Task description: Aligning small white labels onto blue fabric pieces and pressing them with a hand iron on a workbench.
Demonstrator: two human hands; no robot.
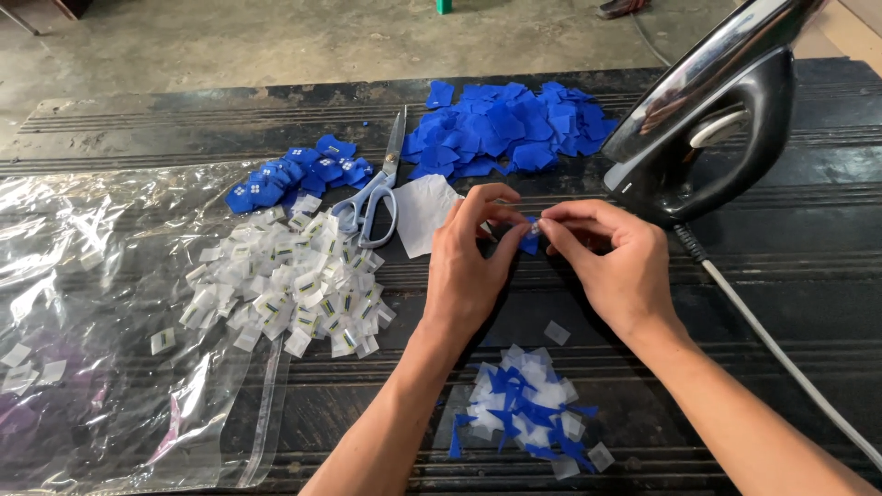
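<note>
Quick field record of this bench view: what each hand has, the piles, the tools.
left hand: pinches a small blue fabric piece with fingertips
right hand: pinches the same piece from the other side
far pile: blue fabric squares
left-centre pile: white labels
beside it: blue pieces with white labels
near pile: blue and white scraps
tools: scissors, closed; iron, upright at right
far left: clear plastic bag, flat
surface: dark ridged bench
</note>
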